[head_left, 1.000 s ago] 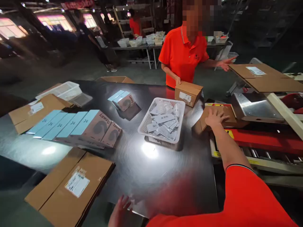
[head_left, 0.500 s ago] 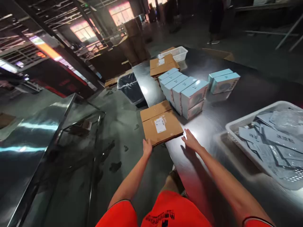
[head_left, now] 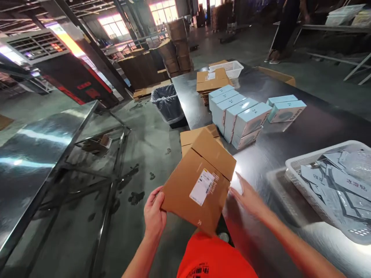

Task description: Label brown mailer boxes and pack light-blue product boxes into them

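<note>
Handling a flattened carton [head_left: 199,187] seemed the step: your left hand [head_left: 155,212] gripped its corner, tilted by the left edge of the tabletop [head_left: 272,154]; your right hand's [head_left: 247,195] fingers spread beside it, contact unclear. Next probably called for two-handed support.

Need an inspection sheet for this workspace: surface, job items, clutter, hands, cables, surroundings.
Surface: shiny metal table, glare beside the right hand.
Job items: flattened carton, labelled, held tilted; another carton behind it at the table edge.
Clutter: blue-topped boxes in rows; white basket of printed packets.
Hands: left grips the held carton's corner; right at the opposite edge, fingers extended, contact unclear.
Cables: nothing seen.
Surroundings: lined bin; dark patches on floor; person standing beyond.
</note>
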{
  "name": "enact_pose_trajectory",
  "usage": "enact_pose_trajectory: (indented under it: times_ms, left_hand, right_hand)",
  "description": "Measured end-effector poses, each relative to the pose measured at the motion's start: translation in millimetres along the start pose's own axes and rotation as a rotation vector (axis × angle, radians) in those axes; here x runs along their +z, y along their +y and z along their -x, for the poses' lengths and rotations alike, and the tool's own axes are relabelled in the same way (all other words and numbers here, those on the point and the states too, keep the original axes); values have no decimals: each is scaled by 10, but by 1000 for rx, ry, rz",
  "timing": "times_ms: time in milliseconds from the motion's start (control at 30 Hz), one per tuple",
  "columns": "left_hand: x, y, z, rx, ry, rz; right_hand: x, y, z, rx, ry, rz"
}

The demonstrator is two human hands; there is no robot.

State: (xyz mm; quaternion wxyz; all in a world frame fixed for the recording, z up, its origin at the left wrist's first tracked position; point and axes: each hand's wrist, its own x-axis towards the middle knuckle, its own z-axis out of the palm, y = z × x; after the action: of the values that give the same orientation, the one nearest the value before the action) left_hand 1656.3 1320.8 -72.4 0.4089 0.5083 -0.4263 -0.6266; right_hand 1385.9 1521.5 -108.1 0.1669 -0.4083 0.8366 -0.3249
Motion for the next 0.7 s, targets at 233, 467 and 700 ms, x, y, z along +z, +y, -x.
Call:
enact_pose_trajectory:
  times_ms: [233,467,700]
  left_hand:
    - [352,-28,955,-87,-600,134]
    - [1024,-132,1006,196,-752,-41]
    - [1601,-34,894,460,-1313,-407]
  right_hand:
    - [-1255,-9,141,272,515,-312]
    - [-1321,-22,1682,290,749,-445]
    - [-913,151,2006,347,503,-57]
